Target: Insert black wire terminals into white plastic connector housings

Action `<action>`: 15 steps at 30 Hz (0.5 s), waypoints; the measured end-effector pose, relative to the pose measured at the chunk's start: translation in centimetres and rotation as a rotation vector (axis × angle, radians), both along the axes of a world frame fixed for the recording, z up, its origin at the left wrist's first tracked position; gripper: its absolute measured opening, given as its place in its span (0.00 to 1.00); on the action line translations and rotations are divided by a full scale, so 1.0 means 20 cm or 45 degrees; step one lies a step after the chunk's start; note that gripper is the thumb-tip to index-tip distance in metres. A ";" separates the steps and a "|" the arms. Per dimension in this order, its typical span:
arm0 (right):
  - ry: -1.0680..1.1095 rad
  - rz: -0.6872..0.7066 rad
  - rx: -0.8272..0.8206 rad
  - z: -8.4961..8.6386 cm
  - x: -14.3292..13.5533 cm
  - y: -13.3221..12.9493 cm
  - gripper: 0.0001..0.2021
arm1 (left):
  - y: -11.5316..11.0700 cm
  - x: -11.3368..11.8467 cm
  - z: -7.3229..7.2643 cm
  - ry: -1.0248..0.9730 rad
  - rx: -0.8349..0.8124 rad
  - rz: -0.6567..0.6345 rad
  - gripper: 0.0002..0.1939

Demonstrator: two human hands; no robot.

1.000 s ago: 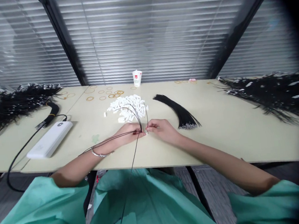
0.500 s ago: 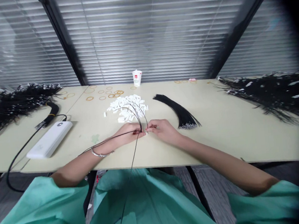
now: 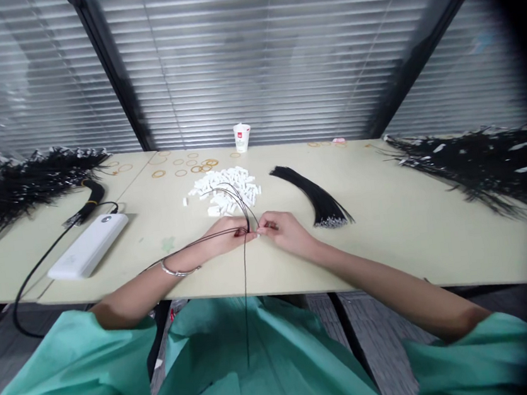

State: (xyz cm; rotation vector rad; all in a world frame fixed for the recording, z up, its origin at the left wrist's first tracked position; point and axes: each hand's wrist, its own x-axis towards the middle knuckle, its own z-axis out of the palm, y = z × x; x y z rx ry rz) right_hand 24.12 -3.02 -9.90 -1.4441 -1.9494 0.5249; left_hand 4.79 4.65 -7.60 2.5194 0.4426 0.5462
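- My left hand (image 3: 229,234) pinches thin black wires (image 3: 241,209) at the table (image 3: 391,233) edge; my right hand (image 3: 282,230) grips a small white piece against them.
- I judge the wires light, springy and easily kinked; best held near the tips.
- The cup (image 3: 242,138) bears a red label, unreadable.
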 end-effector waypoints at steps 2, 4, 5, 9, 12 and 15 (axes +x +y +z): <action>0.035 -0.023 -0.014 -0.01 0.00 0.01 0.13 | -0.01 0.00 0.01 0.023 -0.004 -0.002 0.15; 0.067 -0.080 -0.013 0.00 0.02 0.04 0.14 | -0.01 -0.01 0.03 0.034 -0.022 -0.009 0.16; 0.077 -0.122 -0.007 0.01 0.04 0.05 0.14 | -0.02 -0.01 0.03 0.036 -0.033 -0.013 0.16; 0.008 -0.358 0.032 0.11 0.22 0.11 0.16 | -0.03 -0.01 0.04 0.027 -0.066 -0.001 0.17; -0.229 -0.626 0.030 0.21 0.46 0.09 0.17 | -0.03 -0.01 0.04 0.015 -0.085 0.011 0.17; -0.575 -0.896 -0.054 0.26 0.70 0.04 0.15 | -0.04 -0.02 0.05 0.009 -0.103 0.015 0.16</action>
